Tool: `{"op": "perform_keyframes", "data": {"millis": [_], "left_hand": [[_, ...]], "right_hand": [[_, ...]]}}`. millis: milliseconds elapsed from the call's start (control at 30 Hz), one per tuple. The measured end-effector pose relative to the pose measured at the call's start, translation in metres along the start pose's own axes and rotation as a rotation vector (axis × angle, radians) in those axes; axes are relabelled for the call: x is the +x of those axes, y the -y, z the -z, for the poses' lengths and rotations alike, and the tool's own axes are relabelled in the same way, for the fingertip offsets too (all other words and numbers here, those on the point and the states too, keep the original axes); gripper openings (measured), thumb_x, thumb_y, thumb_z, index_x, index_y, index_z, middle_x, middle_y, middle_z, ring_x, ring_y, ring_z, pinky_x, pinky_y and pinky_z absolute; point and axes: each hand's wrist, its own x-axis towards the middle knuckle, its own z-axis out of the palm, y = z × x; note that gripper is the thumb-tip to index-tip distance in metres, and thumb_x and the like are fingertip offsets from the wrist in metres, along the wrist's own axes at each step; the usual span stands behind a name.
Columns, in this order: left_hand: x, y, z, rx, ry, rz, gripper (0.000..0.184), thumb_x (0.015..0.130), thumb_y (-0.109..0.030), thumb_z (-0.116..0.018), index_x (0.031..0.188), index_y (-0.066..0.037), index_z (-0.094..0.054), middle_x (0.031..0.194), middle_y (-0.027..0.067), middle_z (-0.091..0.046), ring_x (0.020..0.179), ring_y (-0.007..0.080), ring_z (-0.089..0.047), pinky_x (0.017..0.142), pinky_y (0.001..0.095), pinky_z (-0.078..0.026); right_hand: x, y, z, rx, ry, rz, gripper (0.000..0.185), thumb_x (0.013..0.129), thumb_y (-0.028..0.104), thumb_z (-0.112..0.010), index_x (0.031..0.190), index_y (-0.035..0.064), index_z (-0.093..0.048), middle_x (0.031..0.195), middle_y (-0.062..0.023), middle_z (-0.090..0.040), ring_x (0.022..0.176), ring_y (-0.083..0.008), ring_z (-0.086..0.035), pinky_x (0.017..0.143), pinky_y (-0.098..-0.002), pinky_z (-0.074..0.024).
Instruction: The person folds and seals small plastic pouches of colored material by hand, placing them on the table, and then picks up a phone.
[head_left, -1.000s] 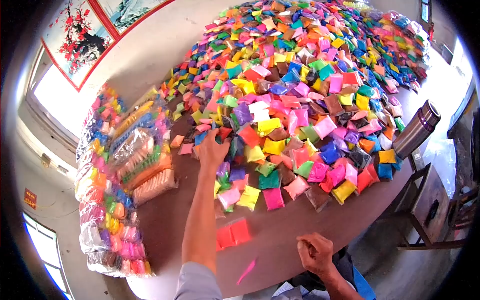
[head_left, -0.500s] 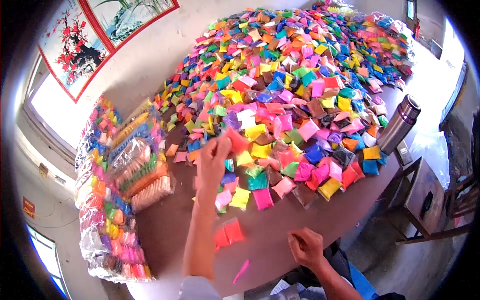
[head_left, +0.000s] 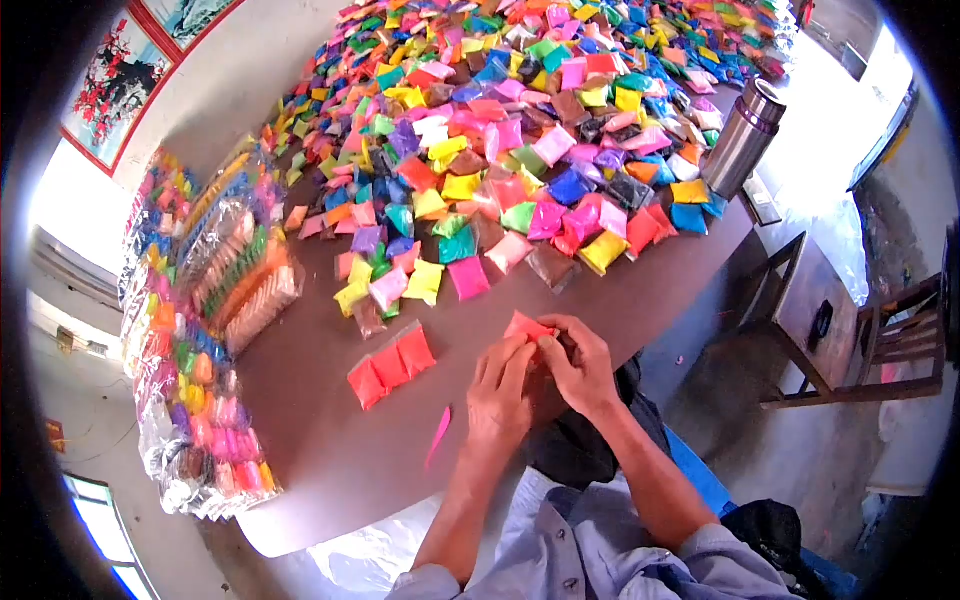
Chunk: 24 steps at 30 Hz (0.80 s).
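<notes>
Near the table's front edge, my left hand [head_left: 502,385] and my right hand [head_left: 578,365] meet around a small coral-red plastic packet [head_left: 524,326]. Fingers of both hands pinch it, and its lower part is hidden behind them. To the left of my hands, several similar red packets [head_left: 392,364] lie side by side in a slanted row on the table. A thin bright pink strip [head_left: 438,437] lies below that row, close to my left forearm.
A large heap of small colourful packets [head_left: 480,150] covers the far side of the brown table [head_left: 310,400]. Bundled bags of packets [head_left: 200,390] line its left edge. A steel thermos [head_left: 745,138] stands at the right. Beyond is a wooden stool [head_left: 815,310].
My left hand has come back from the heap towards me with a red packet. My right hand has moved left and up to join it. The view has shifted.
</notes>
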Motion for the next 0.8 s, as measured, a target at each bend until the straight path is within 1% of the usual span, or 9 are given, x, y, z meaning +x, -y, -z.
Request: {"op": "perform_keyframes", "data": {"millis": [100,133,233,267,333,467,533,700,800], "left_hand": [[-0.018,-0.010,0.005,-0.043,0.010,0.058,0.044,0.075,0.002,-0.077,0.118,-0.003,-0.071,0.123,0.0155,-0.069,0.113,0.0372,-0.067,0.097,0.0467,-0.057],[-0.024,-0.012,0.008,-0.045,0.018,0.057,0.044,0.075,0.002,-0.077,0.118,-0.003,-0.071,0.123,0.0155,-0.069,0.113,0.0372,-0.067,0.097,0.0467,-0.057],[-0.042,-0.002,0.027,0.238,-0.020,0.197,0.034,0.081,-0.009,-0.084,0.113,-0.006,-0.073,0.122,0.0139,-0.071,0.111,0.0350,-0.069,0.096,0.0462,-0.057],[-0.047,0.006,0.035,0.293,-0.036,0.236,0.030,0.083,-0.012,-0.085,0.111,-0.006,-0.073,0.120,0.0135,-0.071,0.110,0.0342,-0.069,0.095,0.0461,-0.057],[-0.051,0.013,0.058,0.486,-0.007,0.228,0.030,0.084,-0.015,-0.085,0.109,-0.005,-0.072,0.112,0.0125,-0.072,0.103,0.0333,-0.069,0.089,0.0442,-0.056],[-0.071,0.021,0.077,0.587,0.004,0.320,0.024,0.086,-0.016,-0.083,0.105,-0.006,-0.073,0.099,0.0096,-0.070,0.093,0.0316,-0.068,0.081,0.0428,-0.055],[-0.076,0.020,0.081,0.471,0.048,0.493,0.015,0.088,-0.012,-0.080,0.100,-0.007,-0.073,0.092,0.0075,-0.067,0.086,0.0294,-0.066,0.078,0.0420,-0.053],[-0.072,0.016,0.081,0.435,0.098,0.507,0.007,0.090,-0.009,-0.077,0.094,-0.006,-0.072,0.090,0.0070,-0.066,0.084,0.0280,-0.064,0.075,0.0427,-0.052],[-0.070,0.016,0.081,0.432,0.128,0.471,0.006,0.091,-0.008,-0.075,0.094,-0.005,-0.070,0.089,0.0082,-0.064,0.082,0.0289,-0.063,0.074,0.0435,-0.051]], "right_hand": [[-0.006,0.013,0.009,-0.103,-0.050,-0.017,0.024,0.103,0.007,-0.065,0.124,-0.0027,-0.067,0.088,-0.0006,-0.067,0.076,-0.0036,-0.061,0.068,-0.0215,-0.0501],[-0.007,0.007,0.013,-0.010,-0.054,-0.059,0.026,0.102,0.008,-0.064,0.125,-0.0029,-0.067,0.087,-0.0017,-0.068,0.073,-0.0047,-0.062,0.064,-0.0218,-0.0517],[-0.010,0.021,0.034,0.082,-0.133,-0.213,0.027,0.103,0.009,-0.061,0.127,-0.0036,-0.066,0.091,-0.0043,-0.071,0.072,-0.0077,-0.065,0.061,-0.0241,-0.0553],[-0.011,0.012,0.041,0.081,-0.167,-0.198,0.028,0.103,0.008,-0.058,0.127,-0.0047,-0.066,0.093,-0.0066,-0.071,0.073,-0.0101,-0.067,0.060,-0.0264,-0.0582],[-0.014,0.017,0.053,0.095,-0.224,-0.217,0.028,0.102,0.008,-0.059,0.126,-0.0034,-0.066,0.091,-0.0055,-0.070,0.073,-0.0095,-0.067,0.063,-0.0270,-0.0592],[-0.016,0.020,0.068,0.089,-0.294,-0.209,0.027,0.101,0.006,-0.058,0.125,-0.0039,-0.066,0.093,-0.0063,-0.070,0.076,-0.0111,-0.068,0.063,-0.0271,-0.0590],[-0.016,0.018,0.070,0.084,-0.307,-0.207,0.027,0.101,0.007,-0.057,0.124,-0.0051,-0.066,0.097,-0.0082,-0.072,0.077,-0.0120,-0.069,0.061,-0.0264,-0.0583],[-0.015,0.001,0.068,-0.010,-0.295,-0.159,0.024,0.100,0.005,-0.061,0.122,-0.0051,-0.066,0.091,-0.0073,-0.073,0.076,-0.0120,-0.071,0.062,-0.0270,-0.0580],[-0.015,0.000,0.067,0.056,-0.313,-0.134,0.022,0.099,0.004,-0.062,0.119,-0.0060,-0.067,0.090,-0.0074,-0.073,0.075,-0.0119,-0.071,0.063,-0.0271,-0.0585]]}}
